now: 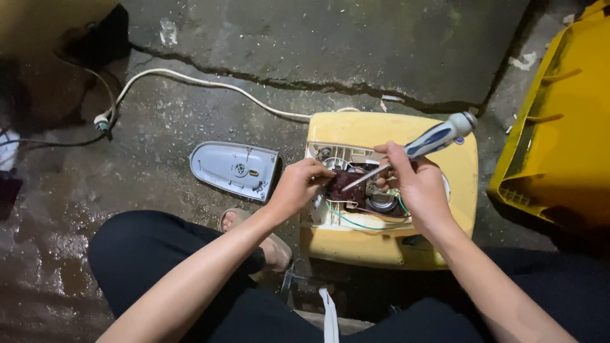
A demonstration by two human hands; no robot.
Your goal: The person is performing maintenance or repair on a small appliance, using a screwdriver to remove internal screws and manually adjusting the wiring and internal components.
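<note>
Here the right hand (419, 184) grips a screwdriver (416, 149), fingers closed round its handle, tip inside the opened iron body (356, 190). The left hand (298, 184) pinches the body's edge on the yellow stool (394, 244). A slipping tip could likely nick the green wires (346, 219).

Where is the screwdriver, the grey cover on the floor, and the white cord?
Screwdriver (438, 136), head view, on its blue and white handle.
Grey cover (234, 169), head view, on the middle of its inner face.
White cord (210, 83), head view, on the stretch lying across the floor.

Yellow bin (559, 127), white cord (210, 86)
</note>
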